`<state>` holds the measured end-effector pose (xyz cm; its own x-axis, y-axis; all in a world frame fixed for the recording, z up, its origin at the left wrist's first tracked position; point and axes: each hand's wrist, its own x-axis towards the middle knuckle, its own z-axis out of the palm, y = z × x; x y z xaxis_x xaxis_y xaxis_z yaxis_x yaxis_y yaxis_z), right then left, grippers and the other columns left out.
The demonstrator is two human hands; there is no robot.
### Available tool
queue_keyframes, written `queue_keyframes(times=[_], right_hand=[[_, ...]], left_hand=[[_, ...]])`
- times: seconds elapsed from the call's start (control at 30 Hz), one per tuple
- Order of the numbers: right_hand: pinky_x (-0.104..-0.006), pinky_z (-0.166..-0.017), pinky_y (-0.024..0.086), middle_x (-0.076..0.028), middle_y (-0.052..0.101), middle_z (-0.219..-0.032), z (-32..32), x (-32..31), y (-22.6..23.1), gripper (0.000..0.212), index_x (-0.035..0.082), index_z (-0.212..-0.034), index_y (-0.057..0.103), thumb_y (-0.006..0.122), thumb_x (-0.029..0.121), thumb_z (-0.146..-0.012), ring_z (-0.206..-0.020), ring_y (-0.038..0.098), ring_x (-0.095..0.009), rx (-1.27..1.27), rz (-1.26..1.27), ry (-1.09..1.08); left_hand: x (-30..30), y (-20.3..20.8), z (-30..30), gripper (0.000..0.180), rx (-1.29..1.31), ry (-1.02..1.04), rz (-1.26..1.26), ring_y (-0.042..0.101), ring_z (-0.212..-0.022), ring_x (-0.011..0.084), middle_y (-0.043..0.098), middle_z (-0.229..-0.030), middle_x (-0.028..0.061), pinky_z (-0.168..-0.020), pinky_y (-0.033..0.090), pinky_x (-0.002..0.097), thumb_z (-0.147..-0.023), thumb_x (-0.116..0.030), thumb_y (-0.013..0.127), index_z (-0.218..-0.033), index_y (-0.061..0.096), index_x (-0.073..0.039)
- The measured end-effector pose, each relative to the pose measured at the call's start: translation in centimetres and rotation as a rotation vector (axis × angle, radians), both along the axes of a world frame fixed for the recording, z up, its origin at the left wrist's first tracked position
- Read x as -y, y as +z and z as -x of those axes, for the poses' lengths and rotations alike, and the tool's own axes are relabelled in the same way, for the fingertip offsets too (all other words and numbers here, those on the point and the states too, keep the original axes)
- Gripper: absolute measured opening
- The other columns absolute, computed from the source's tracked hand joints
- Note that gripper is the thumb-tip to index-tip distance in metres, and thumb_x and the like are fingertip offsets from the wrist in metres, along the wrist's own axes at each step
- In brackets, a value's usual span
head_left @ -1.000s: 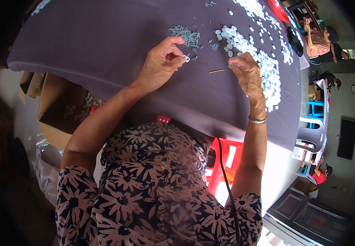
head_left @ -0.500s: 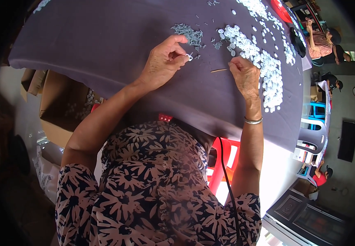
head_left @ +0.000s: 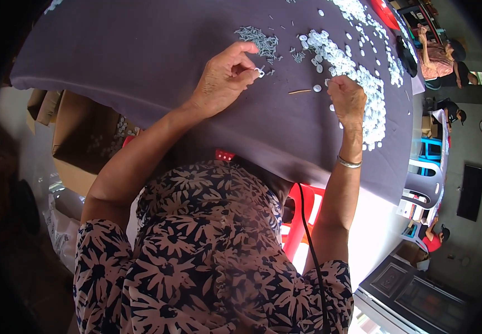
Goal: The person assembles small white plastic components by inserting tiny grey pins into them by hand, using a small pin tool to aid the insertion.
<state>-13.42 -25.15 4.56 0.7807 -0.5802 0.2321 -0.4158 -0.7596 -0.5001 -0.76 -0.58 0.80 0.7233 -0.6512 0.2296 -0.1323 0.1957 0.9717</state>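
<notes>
My left hand (head_left: 224,78) pinches a small white plastic piece (head_left: 261,72) between thumb and fingertip. A thin grey pin seems to stick up from that piece. Just beyond this hand lies a heap of grey pins, like short nails or screws (head_left: 258,43). My right hand (head_left: 347,100) is closed with its fingertips down at the left edge of a wide spread of small white plastic pieces (head_left: 370,92). One white piece shows right by its fingertips, but I cannot tell whether they grip it. A thin brown stick (head_left: 300,91) lies on the cloth between both hands.
A dark purple cloth (head_left: 124,50) covers the table. At the far right sit a red basin (head_left: 384,14) and a black object (head_left: 405,57). An open cardboard box (head_left: 77,136) with white pieces inside stands below the left edge. Other people are farther off at right.
My right hand has moved right and slightly up, away from the stick toward the white pieces. My left hand keeps its pinch and has barely shifted.
</notes>
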Motion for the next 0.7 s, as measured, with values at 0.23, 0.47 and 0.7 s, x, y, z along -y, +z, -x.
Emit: queue_keyframes(times=[0.23, 0.47, 0.7], right_hand=[[-0.0312, -0.053, 0.046, -0.009, 0.064, -0.064, 0.0, -1.7, -0.1, 0.023, 0.003, -0.075, 0.065, 0.072, 0.025, -0.076, -0.054, 0.060, -0.019, -0.046, 0.169, 0.063], [-0.0399, -0.062, 0.050, -0.015, 0.063, -0.066, -0.9, -2.1, -2.3, 0.019, 0.004, -0.074, 0.062, 0.070, 0.021, -0.073, -0.065, 0.064, -0.031, -0.018, 0.226, 0.108], [-0.0383, -0.064, 0.051, -0.014, 0.065, -0.073, 0.9, -2.7, -1.0, 0.019, 0.004, -0.080, 0.061, 0.071, 0.018, -0.071, -0.068, 0.064, -0.032, -0.010, 0.037, 0.014]], left_hand=[[0.5, -0.1, 0.2, 0.033, -0.027, -0.046, 0.064, 0.054, -0.066, 0.0059, 0.057, -0.079, 0.0011, -0.059, 0.046, 0.0208, -0.084, -0.001, 0.060, -0.115, 0.051, -0.003], [0.0, -0.2, 0.4, 0.034, -0.043, 0.004, 0.005, 0.052, -0.069, 0.0050, 0.056, -0.080, -0.0006, -0.060, 0.045, 0.0194, -0.085, 0.000, 0.059, -0.117, 0.050, -0.002], [0.4, 0.1, 0.6, 0.036, -0.042, -0.042, 0.006, 0.050, -0.071, 0.0043, 0.054, -0.080, -0.0016, -0.063, 0.043, 0.0195, -0.087, 0.000, 0.058, -0.121, 0.048, -0.004]])
